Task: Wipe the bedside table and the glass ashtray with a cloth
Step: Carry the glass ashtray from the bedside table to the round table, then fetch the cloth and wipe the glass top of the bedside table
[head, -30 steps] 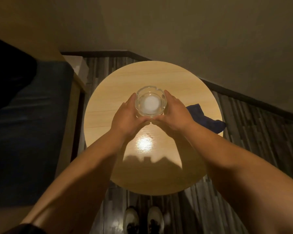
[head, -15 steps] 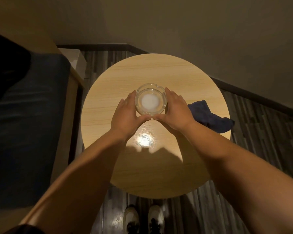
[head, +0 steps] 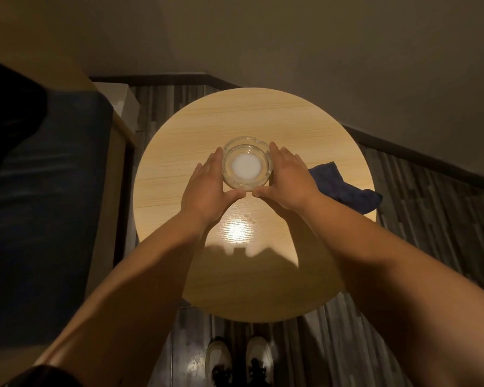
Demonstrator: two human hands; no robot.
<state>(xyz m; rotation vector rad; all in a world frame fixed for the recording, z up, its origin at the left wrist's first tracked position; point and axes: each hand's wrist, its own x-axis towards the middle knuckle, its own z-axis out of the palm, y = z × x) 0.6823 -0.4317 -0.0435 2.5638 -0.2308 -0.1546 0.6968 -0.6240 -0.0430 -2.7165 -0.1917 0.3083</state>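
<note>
A round glass ashtray (head: 246, 163) with a whitish bottom sits near the middle of the round light-wood bedside table (head: 235, 115). My left hand (head: 207, 188) cups its left side and my right hand (head: 287, 181) cups its right side, thumbs nearly meeting in front of it. Both hands grip the ashtray between them. A dark blue cloth (head: 344, 189) lies crumpled on the table's right edge, just behind my right wrist, partly hanging over the rim.
A bed with a dark blue cover (head: 39, 205) and wooden frame runs along the left. A white box (head: 123, 101) stands on the floor behind it. Striped dark flooring surrounds the table, walls close behind. My white shoes (head: 238, 361) stand below the table's front edge.
The view has shifted slightly so the table sits a little differently in the frame. My hands stay around the ashtray, with the thumbs a bit further apart.
</note>
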